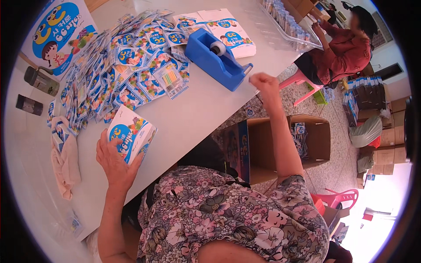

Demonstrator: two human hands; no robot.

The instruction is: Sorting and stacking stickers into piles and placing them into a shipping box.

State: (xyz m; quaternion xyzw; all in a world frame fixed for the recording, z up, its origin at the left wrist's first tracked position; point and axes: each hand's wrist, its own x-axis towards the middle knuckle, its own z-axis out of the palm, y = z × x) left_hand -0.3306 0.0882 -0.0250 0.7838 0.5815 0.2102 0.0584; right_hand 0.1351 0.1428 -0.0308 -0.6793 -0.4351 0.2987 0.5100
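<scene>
My left hand (115, 158) grips a small white-and-blue printed carton (131, 135) on the table, thumb across its top face and fingers along its side. Beyond the table's near edge, my right hand (265, 88) is raised with its fingers pinched together beside the cutting end of a blue tape dispenser (217, 59). Whether a strip of tape is between those fingers is too small to make out. A roll of clear tape (218, 48) sits in the dispenser. Left of it spreads a big heap of small printed packets (131, 61).
Flattened white cartons (232, 33) lie behind the dispenser. At the left stand a printed box (59, 33), two dark-lidded jars (41, 80) and a pink cloth (66, 162). Open cardboard boxes (258, 151) stand on the floor below. A person in red (344, 55) sits by a clear tray (291, 26).
</scene>
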